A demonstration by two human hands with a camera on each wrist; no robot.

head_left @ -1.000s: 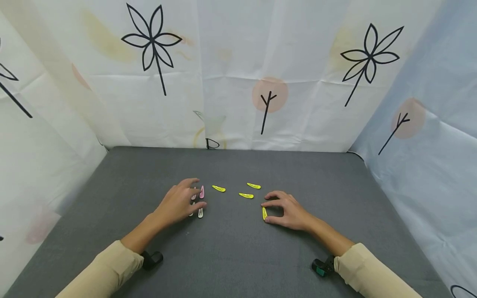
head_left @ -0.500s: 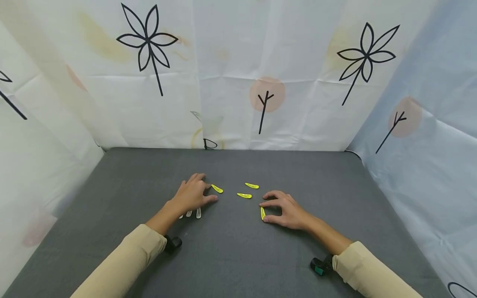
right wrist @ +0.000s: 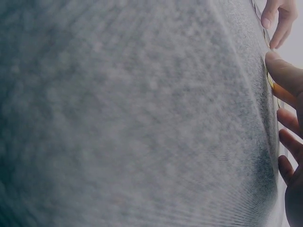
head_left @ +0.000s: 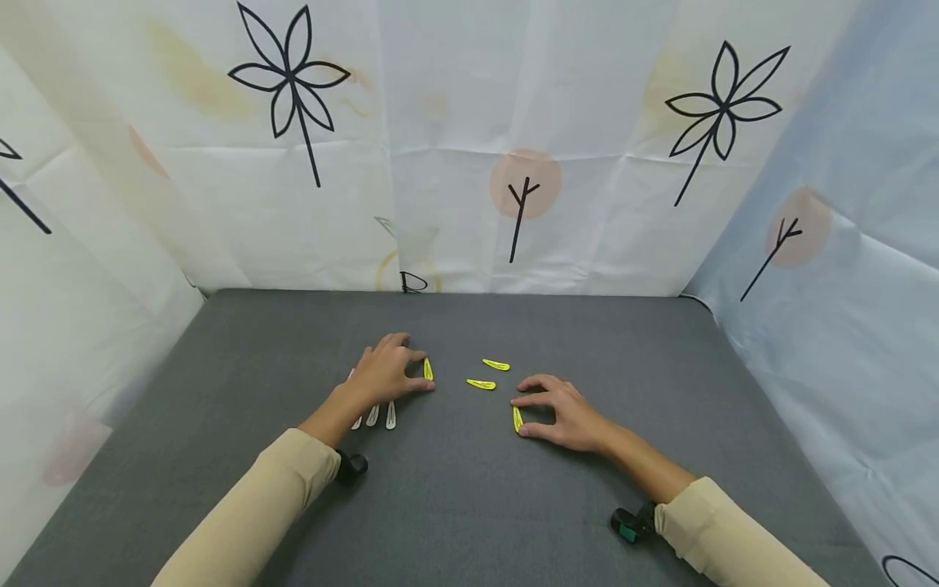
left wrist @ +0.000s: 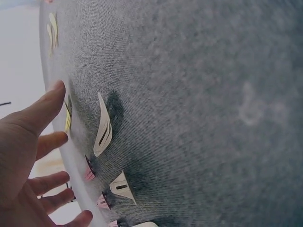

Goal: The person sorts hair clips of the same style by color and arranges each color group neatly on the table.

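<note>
In the head view my left hand (head_left: 383, 373) pinches a yellow snap hair clip (head_left: 429, 370) end to end between thumb and forefinger. To the right, my right hand (head_left: 565, 416) pinches another yellow hair clip (head_left: 517, 420) the same way. Between the hands lie two more, a far yellow clip (head_left: 496, 364) and a nearer yellow clip (head_left: 481, 384). White clips (head_left: 390, 416) lie in a row below my left hand. Pink clips (left wrist: 89, 171) appear beyond the white ones in the left wrist view; my left hand mostly covers them in the head view.
A grey cloth-covered table (head_left: 455, 505) carries everything. White printed curtains (head_left: 455, 163) close off its back and sides. Each wrist wears a small dark camera, such as the right wrist's camera (head_left: 632, 523).
My left hand has moved right from the pink and white clips to a yellow clip, which has turned from slanting to nearly upright in its pinch. The right hand keeps its place.
</note>
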